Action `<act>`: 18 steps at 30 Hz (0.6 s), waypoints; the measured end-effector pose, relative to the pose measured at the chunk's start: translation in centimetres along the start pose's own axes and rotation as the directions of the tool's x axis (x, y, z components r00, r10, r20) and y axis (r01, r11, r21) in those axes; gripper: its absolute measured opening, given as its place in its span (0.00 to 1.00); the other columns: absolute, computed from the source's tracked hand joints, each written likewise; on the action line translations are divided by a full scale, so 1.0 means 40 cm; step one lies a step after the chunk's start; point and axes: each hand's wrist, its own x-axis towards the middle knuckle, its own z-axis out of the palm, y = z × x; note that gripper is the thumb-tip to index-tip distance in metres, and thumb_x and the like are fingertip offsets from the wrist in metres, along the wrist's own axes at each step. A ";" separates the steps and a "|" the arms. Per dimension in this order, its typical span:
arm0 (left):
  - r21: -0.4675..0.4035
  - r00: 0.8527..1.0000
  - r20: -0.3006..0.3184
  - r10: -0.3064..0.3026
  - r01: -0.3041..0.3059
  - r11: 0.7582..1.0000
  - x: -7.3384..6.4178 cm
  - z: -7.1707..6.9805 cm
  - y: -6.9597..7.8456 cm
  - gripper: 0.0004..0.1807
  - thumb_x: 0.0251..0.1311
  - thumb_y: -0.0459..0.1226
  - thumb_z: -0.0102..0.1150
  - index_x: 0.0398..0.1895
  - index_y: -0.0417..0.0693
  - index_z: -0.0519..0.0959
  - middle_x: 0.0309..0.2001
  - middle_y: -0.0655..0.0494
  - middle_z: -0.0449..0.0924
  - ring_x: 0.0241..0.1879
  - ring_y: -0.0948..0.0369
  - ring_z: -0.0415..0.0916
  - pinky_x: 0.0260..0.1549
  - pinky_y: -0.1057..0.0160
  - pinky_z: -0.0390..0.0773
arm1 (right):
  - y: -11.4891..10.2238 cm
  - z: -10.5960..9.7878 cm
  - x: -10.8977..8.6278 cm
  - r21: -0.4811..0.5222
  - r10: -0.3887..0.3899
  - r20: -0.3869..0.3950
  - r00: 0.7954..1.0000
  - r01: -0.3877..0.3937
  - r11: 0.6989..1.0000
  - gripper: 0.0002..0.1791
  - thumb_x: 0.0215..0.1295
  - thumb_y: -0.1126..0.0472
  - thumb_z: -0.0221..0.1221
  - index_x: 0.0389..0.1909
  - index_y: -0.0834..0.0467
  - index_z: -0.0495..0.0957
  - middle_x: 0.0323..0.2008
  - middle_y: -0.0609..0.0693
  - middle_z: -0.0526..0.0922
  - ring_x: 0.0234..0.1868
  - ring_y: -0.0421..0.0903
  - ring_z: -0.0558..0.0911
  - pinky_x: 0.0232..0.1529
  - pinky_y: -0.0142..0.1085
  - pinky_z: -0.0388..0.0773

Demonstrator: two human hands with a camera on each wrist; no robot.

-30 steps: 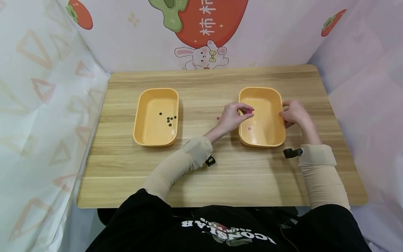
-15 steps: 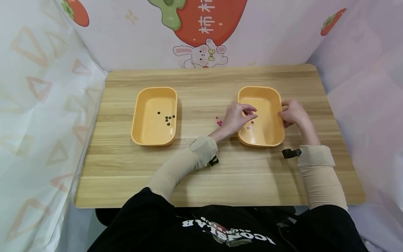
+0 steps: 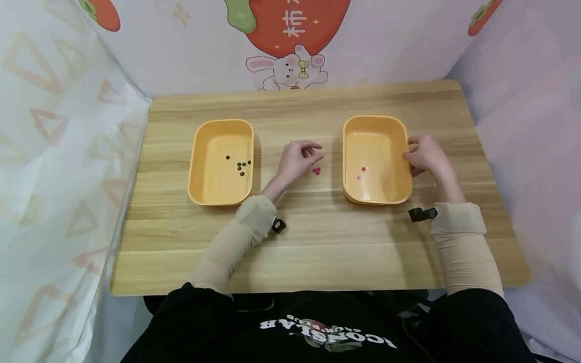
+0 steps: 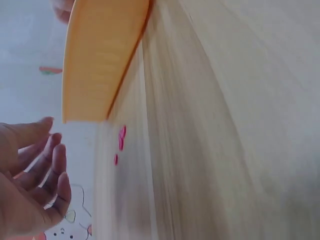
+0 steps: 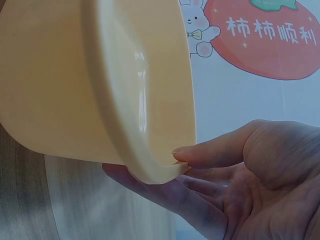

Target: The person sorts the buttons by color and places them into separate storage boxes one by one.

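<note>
My left hand (image 3: 297, 161) hovers above the table beside a few small pink button-like discs (image 3: 316, 171), its fingers loosely bent and nothing between them. In the left wrist view those pink discs (image 4: 120, 144) lie on the wood, apart from the fingertips. The right-hand yellow tray (image 3: 376, 196) has two more pink discs (image 3: 363, 169) on its floor. With thumb inside and fingers outside, my right hand (image 3: 426, 154) pinches this tray's right rim; the right wrist view shows the thumb (image 5: 210, 151) over the tray wall (image 5: 170, 115).
A second yellow tray (image 3: 218, 196) stands on the left of the wooden table (image 3: 313, 262), holding several dark discs (image 3: 240, 166). A printed cloth wall (image 3: 386, 50) rises behind the table's far edge.
My left hand has let a pink disc drop into the right tray and moved left, back over the table near the loose discs. My right hand stays on the rim.
</note>
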 end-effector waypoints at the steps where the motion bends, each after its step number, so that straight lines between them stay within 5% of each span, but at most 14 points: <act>1: 0.027 1.000 0.001 -0.025 0.025 0.999 -0.002 -0.009 -0.008 0.15 0.70 0.34 0.74 0.56 0.38 0.89 0.41 0.44 0.93 0.35 0.59 0.84 0.33 0.72 0.77 | 0.000 0.000 0.001 0.000 0.001 0.000 1.000 -0.001 1.000 0.35 0.81 0.68 0.50 0.82 0.79 0.52 0.67 0.88 0.71 0.26 0.39 0.87 0.30 0.40 0.91; 9: 0.178 0.986 0.029 -0.165 0.157 0.971 0.001 -0.021 -0.046 0.11 0.71 0.38 0.74 0.53 0.47 0.92 0.27 0.56 0.82 0.24 0.65 0.70 0.24 0.69 0.65 | -0.004 -0.001 -0.001 0.005 -0.001 -0.001 1.000 0.001 1.000 0.36 0.81 0.69 0.49 0.82 0.79 0.51 0.67 0.89 0.71 0.26 0.40 0.88 0.31 0.41 0.92; 18: 0.269 0.977 -0.031 -0.211 0.211 0.940 0.010 0.013 -0.075 0.08 0.67 0.41 0.78 0.47 0.55 0.94 0.43 0.57 0.94 0.36 0.63 0.81 0.35 0.64 0.74 | 0.000 0.005 -0.005 0.010 -0.001 -0.024 1.000 0.002 1.000 0.32 0.83 0.68 0.52 0.80 0.79 0.56 0.66 0.87 0.73 0.25 0.40 0.87 0.30 0.42 0.92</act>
